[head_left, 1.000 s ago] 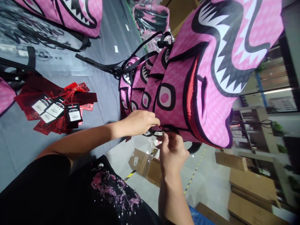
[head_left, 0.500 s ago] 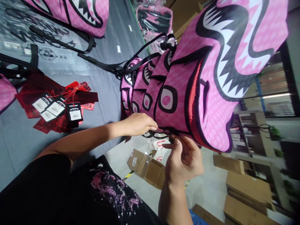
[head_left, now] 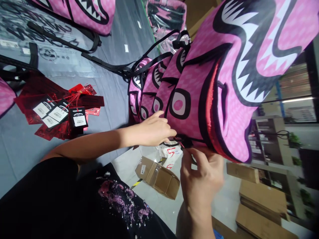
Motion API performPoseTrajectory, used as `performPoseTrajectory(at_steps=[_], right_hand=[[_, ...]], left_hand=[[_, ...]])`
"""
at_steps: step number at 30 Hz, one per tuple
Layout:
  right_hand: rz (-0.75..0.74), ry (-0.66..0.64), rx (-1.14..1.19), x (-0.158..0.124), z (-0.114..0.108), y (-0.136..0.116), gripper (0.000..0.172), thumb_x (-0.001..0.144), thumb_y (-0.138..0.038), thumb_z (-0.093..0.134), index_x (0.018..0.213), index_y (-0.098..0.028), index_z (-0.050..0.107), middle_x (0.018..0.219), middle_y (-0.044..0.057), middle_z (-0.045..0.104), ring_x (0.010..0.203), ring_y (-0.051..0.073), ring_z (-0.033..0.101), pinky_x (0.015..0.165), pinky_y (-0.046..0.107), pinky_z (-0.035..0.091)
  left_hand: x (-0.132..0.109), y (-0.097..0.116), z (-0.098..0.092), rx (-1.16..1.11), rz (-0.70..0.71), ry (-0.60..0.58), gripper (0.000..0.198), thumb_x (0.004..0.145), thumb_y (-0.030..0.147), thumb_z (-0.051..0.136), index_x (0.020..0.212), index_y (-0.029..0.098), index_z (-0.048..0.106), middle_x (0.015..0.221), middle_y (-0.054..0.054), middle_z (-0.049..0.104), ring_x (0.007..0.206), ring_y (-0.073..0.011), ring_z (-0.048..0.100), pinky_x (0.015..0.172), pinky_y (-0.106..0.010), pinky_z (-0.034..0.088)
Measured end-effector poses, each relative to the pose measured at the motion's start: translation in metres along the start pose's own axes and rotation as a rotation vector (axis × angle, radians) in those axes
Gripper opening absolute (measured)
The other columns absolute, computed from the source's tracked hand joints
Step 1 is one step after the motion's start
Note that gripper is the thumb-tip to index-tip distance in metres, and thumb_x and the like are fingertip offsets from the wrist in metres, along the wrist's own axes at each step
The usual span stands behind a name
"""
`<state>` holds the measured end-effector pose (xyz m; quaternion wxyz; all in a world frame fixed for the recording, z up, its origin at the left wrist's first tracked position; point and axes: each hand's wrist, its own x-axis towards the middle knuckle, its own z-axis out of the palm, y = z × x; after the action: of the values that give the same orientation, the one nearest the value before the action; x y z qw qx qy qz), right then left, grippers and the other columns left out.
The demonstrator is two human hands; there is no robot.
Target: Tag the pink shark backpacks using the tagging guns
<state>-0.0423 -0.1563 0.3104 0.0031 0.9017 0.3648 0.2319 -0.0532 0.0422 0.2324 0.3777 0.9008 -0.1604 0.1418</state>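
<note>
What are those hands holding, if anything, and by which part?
Cannot tell: the left hand and right hand are at the near edge of the pink backpack, beside a thin red cord, but any grip is hidden.

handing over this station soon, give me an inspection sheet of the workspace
Surface: grey table covering, creased
Job's things: pink backpacks in a row; red and black tags heaped to their left
Clutter: printed clear plastic beyond the tags
Hands: left hand and right hand at the backpacks' lower edges, hold unclear
Cables: dark loop by the shelves, possibly one
Surroundings: open carton on the floor; stacked cardboard
</note>
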Motion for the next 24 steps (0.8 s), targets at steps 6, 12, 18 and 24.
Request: performPoseTrajectory(at_steps=[6,12,18,24], right_hand=[[0.072,0.374,0.481,-0.003,0.024,0.0,0.006,0.091,-0.02,0.06,0.097,-0.018,0.06,0.09,0.006,0.07,0.068,0.018,0.068,0.055,0.03,0.052],[0.068,0.39,0.94,0.014,0.039,-0.019,0.01,0.093,-0.024,0.061,0.096,-0.019,0.053,0.096,0.006,0.073,0.058,0.016,0.068,0.041,0.026,0.049],[-0.11,0.198,0.963,0.017,0.037,-0.002,0.009,0.091,-0.015,0.06,0.098,-0.02,0.062,0.09,0.005,0.072,0.068,0.017,0.07,0.053,0.032,0.059],[-0.283,-0.013,0.905,0.021,0.032,0.014,0.027,0.09,-0.012,0.057,0.113,-0.023,0.069,0.1,0.007,0.07,0.088,0.02,0.07,0.069,0.035,0.06]], left_hand=[[-0.027,-0.015,-0.003,-0.436,-0.053,-0.026,0.056,0.082,0.015,0.07,0.134,0.02,0.051,0.104,-0.003,0.07,0.092,-0.0157,0.064,0.088,-0.033,0.048],[-0.045,-0.014,0.024,-0.969,-0.11,0.066,0.063,0.079,0.007,0.068,0.136,0.024,0.047,0.114,-0.005,0.067,0.106,-0.0136,0.064,0.091,-0.03,0.051],[-0.05,-0.006,0.046,-1.012,-0.269,0.452,0.011,0.089,0.016,0.062,0.1,0.014,0.062,0.097,-0.007,0.07,0.088,-0.011,0.068,0.077,-0.025,0.056],[-0.043,0.002,0.028,-0.375,-0.013,0.688,0.014,0.094,0.029,0.061,0.087,0.023,0.073,0.108,-0.004,0.074,0.103,-0.0167,0.065,0.096,-0.041,0.049]])
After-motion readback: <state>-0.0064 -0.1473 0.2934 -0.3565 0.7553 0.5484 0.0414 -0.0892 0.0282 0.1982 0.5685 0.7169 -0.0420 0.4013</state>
